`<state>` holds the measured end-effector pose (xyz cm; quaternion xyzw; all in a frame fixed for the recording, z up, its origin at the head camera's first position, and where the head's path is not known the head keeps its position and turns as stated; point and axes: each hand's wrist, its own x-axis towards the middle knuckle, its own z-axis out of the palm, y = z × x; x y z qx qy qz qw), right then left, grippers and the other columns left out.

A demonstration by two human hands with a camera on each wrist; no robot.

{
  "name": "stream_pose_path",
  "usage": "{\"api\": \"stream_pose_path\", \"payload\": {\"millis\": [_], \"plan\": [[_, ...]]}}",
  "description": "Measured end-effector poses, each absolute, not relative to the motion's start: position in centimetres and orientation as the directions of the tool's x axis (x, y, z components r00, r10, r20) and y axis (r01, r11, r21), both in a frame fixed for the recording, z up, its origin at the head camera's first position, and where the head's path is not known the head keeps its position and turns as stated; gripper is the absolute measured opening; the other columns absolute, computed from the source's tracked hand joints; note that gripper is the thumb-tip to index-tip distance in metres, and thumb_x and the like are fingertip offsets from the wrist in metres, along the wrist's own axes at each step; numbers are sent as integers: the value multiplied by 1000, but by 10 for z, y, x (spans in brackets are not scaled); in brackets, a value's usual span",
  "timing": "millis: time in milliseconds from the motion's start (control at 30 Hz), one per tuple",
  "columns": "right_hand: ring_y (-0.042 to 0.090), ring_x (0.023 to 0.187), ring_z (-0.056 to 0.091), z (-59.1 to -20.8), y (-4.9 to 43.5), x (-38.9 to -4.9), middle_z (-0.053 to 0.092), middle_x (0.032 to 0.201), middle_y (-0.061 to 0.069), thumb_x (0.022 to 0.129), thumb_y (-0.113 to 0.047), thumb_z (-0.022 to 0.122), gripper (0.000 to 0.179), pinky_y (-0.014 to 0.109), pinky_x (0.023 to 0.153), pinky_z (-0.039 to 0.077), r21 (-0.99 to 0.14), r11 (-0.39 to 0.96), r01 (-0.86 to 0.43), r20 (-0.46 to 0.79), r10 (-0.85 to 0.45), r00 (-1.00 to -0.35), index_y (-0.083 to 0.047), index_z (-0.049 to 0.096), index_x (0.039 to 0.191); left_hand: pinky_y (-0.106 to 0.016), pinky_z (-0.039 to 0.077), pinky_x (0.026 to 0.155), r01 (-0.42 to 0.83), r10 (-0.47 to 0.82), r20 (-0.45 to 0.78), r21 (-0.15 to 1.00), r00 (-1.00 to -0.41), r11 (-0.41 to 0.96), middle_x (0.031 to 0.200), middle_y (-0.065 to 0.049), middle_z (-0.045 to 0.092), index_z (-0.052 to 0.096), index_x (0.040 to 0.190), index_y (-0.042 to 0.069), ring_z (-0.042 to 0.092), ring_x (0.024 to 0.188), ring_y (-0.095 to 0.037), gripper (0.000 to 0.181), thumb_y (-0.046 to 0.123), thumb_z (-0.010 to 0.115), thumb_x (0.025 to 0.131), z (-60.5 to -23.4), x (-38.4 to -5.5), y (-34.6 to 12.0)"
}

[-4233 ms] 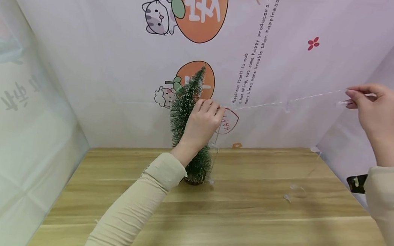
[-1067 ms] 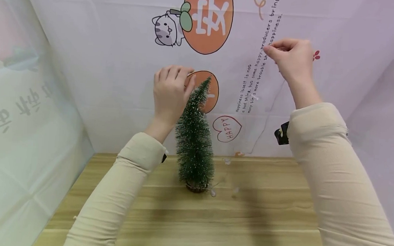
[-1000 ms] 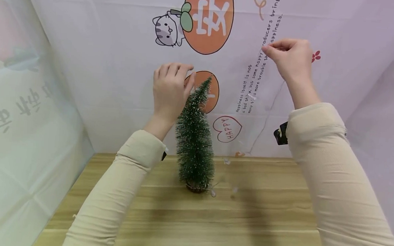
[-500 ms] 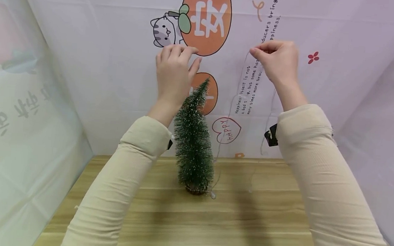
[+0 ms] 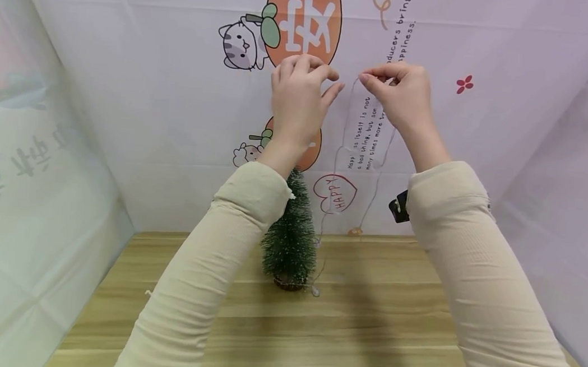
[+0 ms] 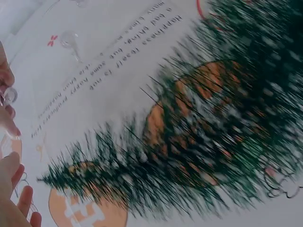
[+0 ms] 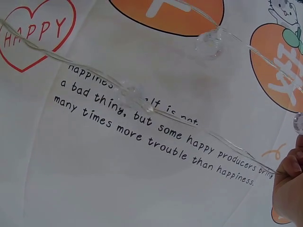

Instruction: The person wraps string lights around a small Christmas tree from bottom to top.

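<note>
Clear string, hung with glassy drops, is pinched between the thumb and fingertips of the right hand; one strand falls from those fingertips, crosses in front of a printed red heart and comes down just beside the small green tree, meeting the table near its base, well below the fingers; a second strand hangs from the same hand, to the right of the first; one clear drop sits just beside the right fingers; the left hand has its fingers loosely bent and spread from the thumb; its fingertips are near the right ones, a gap between; the tree stands upright below the left fingers, its top hidden by the left arm in the head view, though its tip shows near those fingers in the left wrist view. Behind both sets of fingers spreads a white backdrop; its black lettering lies behind the right fingers, an orange print behind the left; beige sleeves cover both forearms below the fingers.
</note>
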<state>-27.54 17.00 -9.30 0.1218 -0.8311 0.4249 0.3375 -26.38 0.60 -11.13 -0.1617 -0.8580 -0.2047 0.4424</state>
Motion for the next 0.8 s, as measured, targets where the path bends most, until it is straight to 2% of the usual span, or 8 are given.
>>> {"api": "stream_pose_path", "payload": {"millis": [200,567,800], "plan": [[0,74,43,-97,167,-276,52,73,-23,87,-23,70,25,16,67,34,-606,574,-551,713,86,-696,-3,74,102,-32,25,115,472,115,814,208,-569,857,121,4,59,72,106,25,42,126,-18,26,42,57,93,-110,-266,15],[-1,71,43,-99,169,-277,54,70,-23,85,-19,73,23,15,64,32,-567,524,-636,772,69,-631,-1,74,99,-33,25,115,487,183,797,155,-576,859,123,5,59,71,110,25,43,127,-17,26,40,56,95,-110,-272,21],[1,67,41,-101,169,-275,52,69,-22,86,-23,72,24,16,62,32,-527,596,-606,770,32,-637,-2,75,96,-33,26,115,465,200,810,100,-551,880,125,4,59,72,106,24,43,128,-18,23,35,55,96,-103,-278,14]]}}
